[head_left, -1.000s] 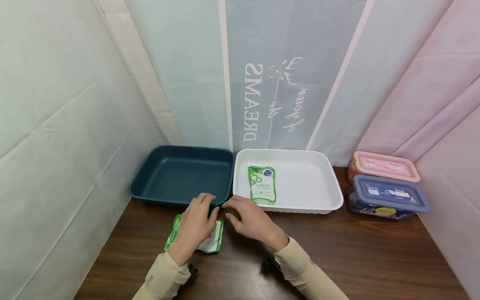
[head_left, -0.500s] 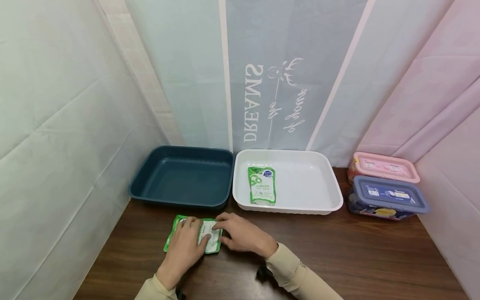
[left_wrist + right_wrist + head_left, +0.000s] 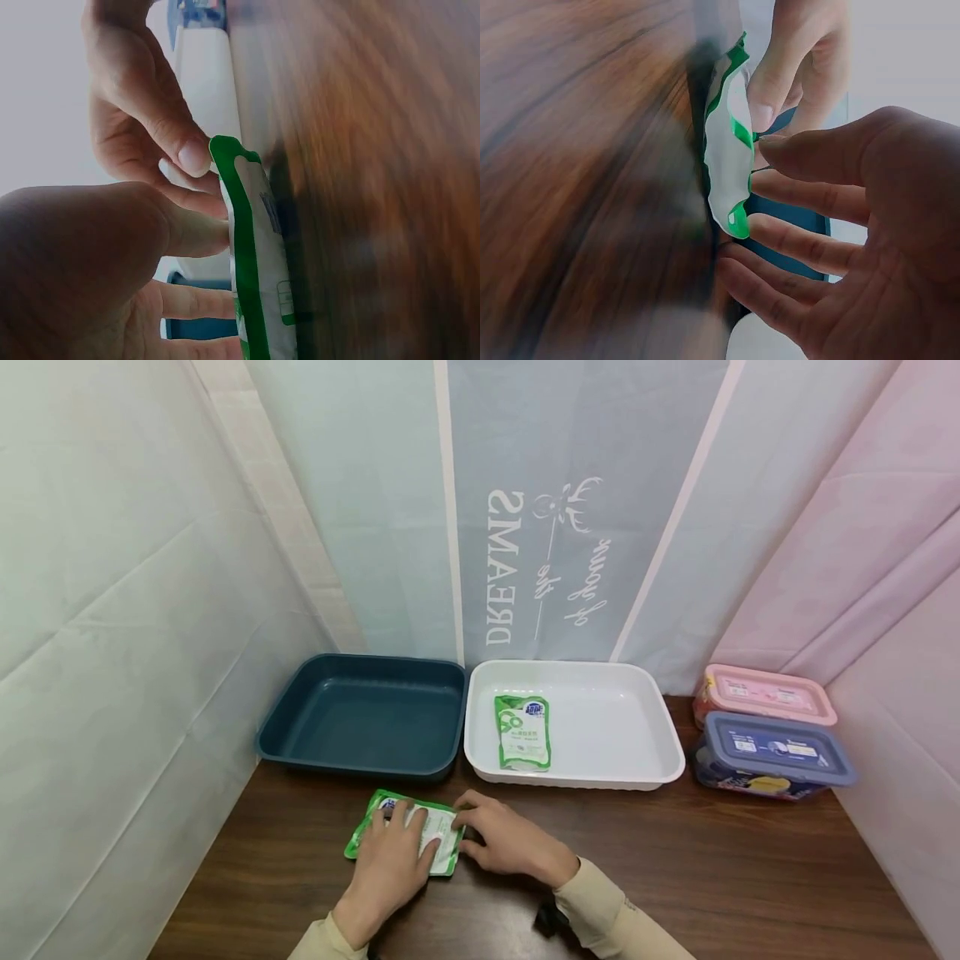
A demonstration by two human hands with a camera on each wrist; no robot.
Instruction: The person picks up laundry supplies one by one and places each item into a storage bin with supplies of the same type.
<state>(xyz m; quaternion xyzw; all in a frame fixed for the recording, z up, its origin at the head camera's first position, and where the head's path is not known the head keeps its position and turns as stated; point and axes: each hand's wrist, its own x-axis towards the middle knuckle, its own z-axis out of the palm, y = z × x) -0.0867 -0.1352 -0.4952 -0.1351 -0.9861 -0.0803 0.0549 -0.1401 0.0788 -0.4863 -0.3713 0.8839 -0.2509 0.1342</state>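
A green and white pouch (image 3: 442, 827) lies flat on the wooden table in front of the dark tray. My left hand (image 3: 392, 864) rests on its left and middle part, fingers spread and fairly straight. At the pouch's right end, my right hand (image 3: 513, 842) touches the edge with relaxed, slightly bent fingers. The left wrist view has the pouch (image 3: 251, 255) edge-on, with the fingertips of both hands against its upper face. In the right wrist view the fingers of my right hand (image 3: 832, 217) stand apart beside the pouch (image 3: 727, 150).
Behind the hands stand a dark teal tray (image 3: 367, 727) and, touching or nearly touching it, a white tray (image 3: 600, 727) holding a similar pouch (image 3: 525, 733). At the right are a pink-lidded box (image 3: 772, 695) and a blue-lidded box (image 3: 780, 752). A curtain (image 3: 375, 527) hangs behind.
Both hands have come down from above onto the pouch near the table's front. Over the last half second, the pouch and both hands have shifted slightly to the right.
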